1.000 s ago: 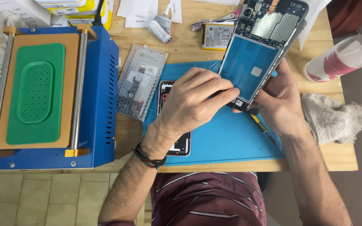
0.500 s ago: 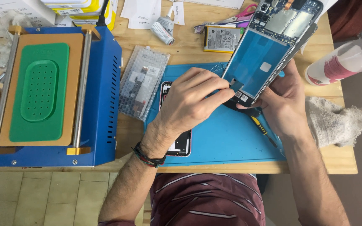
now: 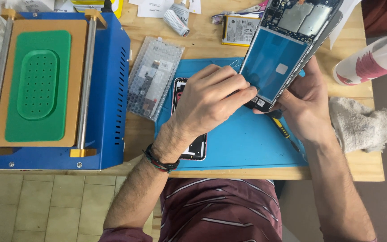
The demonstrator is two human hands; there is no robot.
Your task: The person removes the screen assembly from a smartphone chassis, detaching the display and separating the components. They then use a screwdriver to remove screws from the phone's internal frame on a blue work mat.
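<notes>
Head view, the only one. Two bare hands are over one blue rubber work mat (image 3: pixel 247 143) on a wooden table (image 3: pixel 363 168).

One opened phone body with a blue inner panel and exposed circuit boards (image 3: pixel 274 62) is held tilted above the mat's upper right part, its lower end near both hands. The right hand (image 3: pixel 303 105) cups that lower end from beneath, fingers curled up around the far edge, thumb at the bottom corner. The left hand (image 3: pixel 209 96) lies palm down, fingers bunched and pressed to the lower left edge of the phone body; whether it pinches anything small cannot be told. One dark cord bracelet (image 3: pixel 160 161) circles the left wrist.

One black phone screen with a red-edged frame (image 3: pixel 193 148) lies flat on the mat, mostly covered by the left hand. One yellow-and-black screwdriver (image 3: pixel 287 134) lies on the mat beside the right hand.

One bubble-wrap pouch of parts (image 3: pixel 153 80) rests just left of the mat. One blue metal machine with a green perforated pad (image 3: pixel 45 85) stands at the left. One flat battery (image 3: pixel 240 29), one small white tube (image 3: pixel 175 21), one white cloth (image 3: pixel 363 123) and one white-and-pink bottle (image 3: pixel 372 60) complete the count.
</notes>
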